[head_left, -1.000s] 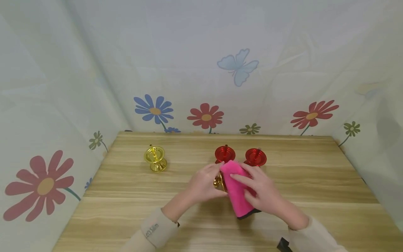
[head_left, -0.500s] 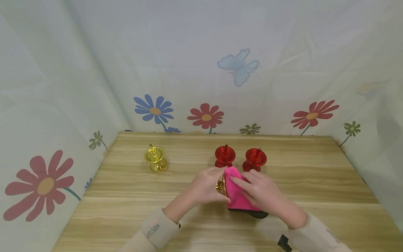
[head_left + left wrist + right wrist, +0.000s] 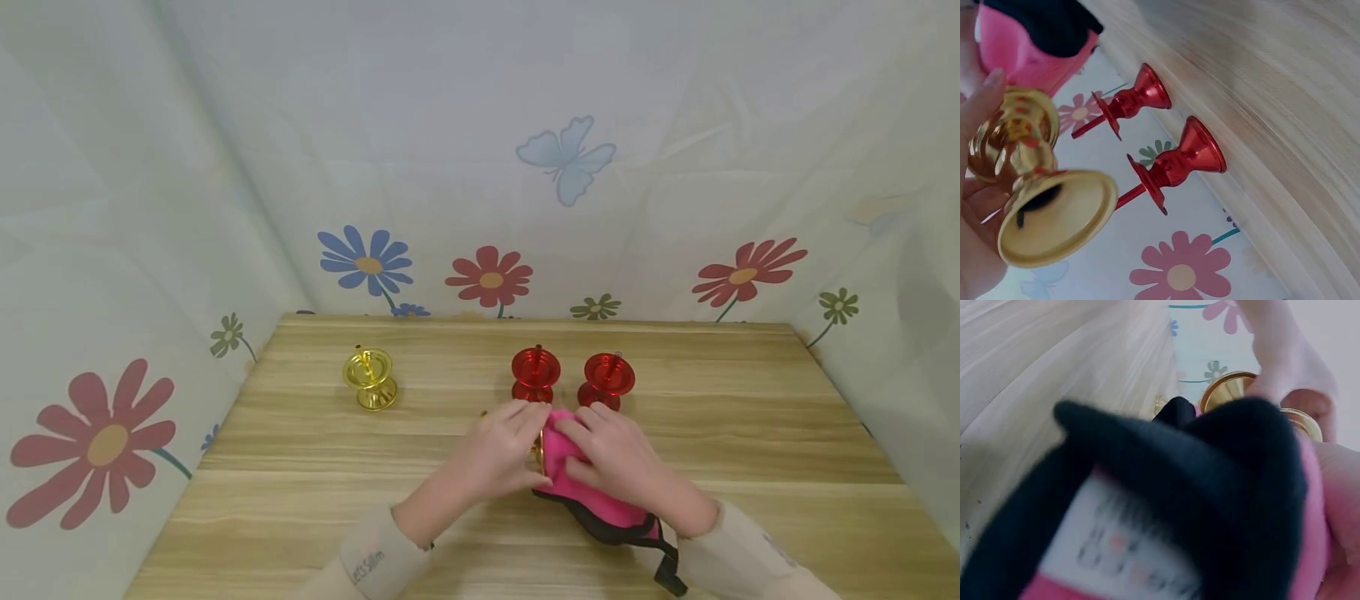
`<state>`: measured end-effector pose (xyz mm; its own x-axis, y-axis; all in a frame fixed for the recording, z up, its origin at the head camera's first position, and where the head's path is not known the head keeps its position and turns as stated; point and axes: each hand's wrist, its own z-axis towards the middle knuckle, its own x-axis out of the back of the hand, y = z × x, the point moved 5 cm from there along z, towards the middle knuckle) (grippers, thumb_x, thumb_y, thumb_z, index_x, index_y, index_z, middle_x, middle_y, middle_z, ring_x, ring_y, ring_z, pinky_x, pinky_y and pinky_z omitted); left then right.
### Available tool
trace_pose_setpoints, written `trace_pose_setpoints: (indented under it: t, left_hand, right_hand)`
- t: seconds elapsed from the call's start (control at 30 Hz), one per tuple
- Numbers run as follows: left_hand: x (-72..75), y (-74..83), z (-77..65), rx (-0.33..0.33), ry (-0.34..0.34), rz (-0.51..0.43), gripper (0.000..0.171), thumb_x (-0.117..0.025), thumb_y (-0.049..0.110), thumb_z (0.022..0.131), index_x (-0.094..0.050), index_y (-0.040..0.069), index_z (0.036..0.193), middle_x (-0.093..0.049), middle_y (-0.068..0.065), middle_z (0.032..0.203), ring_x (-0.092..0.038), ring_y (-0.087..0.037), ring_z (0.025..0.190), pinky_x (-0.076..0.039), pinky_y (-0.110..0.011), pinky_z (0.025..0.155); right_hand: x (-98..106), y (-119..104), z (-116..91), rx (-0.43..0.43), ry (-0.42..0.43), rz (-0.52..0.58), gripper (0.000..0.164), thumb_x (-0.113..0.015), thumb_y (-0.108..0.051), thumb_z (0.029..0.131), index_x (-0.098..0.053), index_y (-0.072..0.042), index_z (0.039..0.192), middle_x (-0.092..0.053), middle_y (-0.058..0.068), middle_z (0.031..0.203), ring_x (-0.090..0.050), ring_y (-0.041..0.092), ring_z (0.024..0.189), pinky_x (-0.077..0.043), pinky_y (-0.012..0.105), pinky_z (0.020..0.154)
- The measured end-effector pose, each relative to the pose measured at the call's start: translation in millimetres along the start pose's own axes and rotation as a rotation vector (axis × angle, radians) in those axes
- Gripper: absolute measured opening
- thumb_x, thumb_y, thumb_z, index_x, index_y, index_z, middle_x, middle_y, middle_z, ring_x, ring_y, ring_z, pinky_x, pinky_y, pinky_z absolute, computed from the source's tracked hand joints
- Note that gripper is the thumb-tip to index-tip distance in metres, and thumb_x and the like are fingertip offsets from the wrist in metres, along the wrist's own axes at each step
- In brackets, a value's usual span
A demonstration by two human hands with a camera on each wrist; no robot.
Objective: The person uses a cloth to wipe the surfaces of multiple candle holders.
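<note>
My left hand (image 3: pixel 501 454) grips a shiny gold candlestick (image 3: pixel 1063 215) lying on its side, its hollow foot facing the left wrist camera. In the head view that hand hides most of it, leaving a thin gold edge. My right hand (image 3: pixel 617 458) holds a pink cloth (image 3: pixel 558 450) with black edging against the candlestick's dish end, fingers bent over the fabric. The cloth hides the dish's face. A white printed label (image 3: pixel 1122 544) shows inside the cloth, blurred, in the right wrist view.
Just beyond the hands stand two upright red candlesticks, one on the left (image 3: pixel 536 367) and one on the right (image 3: pixel 609 375). Another gold candlestick (image 3: pixel 369 371) stands at the back left. The wooden table (image 3: pixel 285 500) meets a flower-printed curtain (image 3: pixel 420 167) behind.
Both hands have shifted slightly downward, and the left hand now covers more of the gold candlestick. The pink cloth has folded round, its black edge swinging out toward the lower right.
</note>
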<state>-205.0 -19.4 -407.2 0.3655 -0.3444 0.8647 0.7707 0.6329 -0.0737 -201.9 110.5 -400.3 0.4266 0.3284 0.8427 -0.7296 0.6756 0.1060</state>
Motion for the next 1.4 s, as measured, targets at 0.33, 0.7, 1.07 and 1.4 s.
trace_pose_setpoints:
  t: [0.33,0.7,1.07,1.4]
  left_hand:
    - [0.1,-6.5,-4.0,0.115,-0.19,-0.203,0.095,-0.065,0.059,0.065,-0.032,0.006,0.136,-0.04,-0.005,0.137,-0.036,-0.02,0.126,-0.029,-0.038,0.106]
    - [-1.6,-14.1,-4.7,0.15,-0.295,-0.349,0.084,-0.068,0.051,0.068,-0.038,0.005,0.132,-0.046,-0.007,0.132,-0.043,-0.02,0.122,-0.038,-0.033,0.099]
    - [-0.6,-5.6,-14.9,0.025,0.065,-0.048,0.082,-0.07,0.051,0.065,-0.045,0.003,0.127,-0.052,-0.005,0.126,-0.047,-0.019,0.118,-0.038,-0.033,0.1]
    - [-0.1,-21.5,-8.1,0.211,-0.353,-0.359,0.086,-0.067,0.055,0.066,-0.038,0.008,0.133,-0.048,-0.004,0.131,-0.046,-0.018,0.119,-0.039,-0.032,0.098]
  right_hand:
    - [5.2,0.8,-0.4,0.068,0.018,0.05,0.027,-0.067,-0.021,0.06,-0.065,-0.01,0.085,-0.058,-0.001,0.075,-0.045,0.01,0.066,-0.04,0.019,0.052]
    - [4.8,-6.1,2.9,0.095,0.065,0.071,0.025,-0.064,-0.019,0.059,-0.063,-0.01,0.083,-0.056,-0.001,0.073,-0.043,0.01,0.064,-0.037,0.018,0.05]
    - [-3.4,0.1,3.8,0.023,0.017,0.054,0.025,-0.066,-0.019,0.061,-0.064,-0.01,0.084,-0.056,-0.002,0.072,-0.043,0.009,0.063,-0.036,0.016,0.047]
    - [-3.3,-6.5,5.1,0.129,0.051,0.086,0.026,-0.063,-0.017,0.062,-0.061,-0.011,0.087,-0.055,0.0,0.079,-0.041,0.011,0.067,-0.037,0.02,0.054]
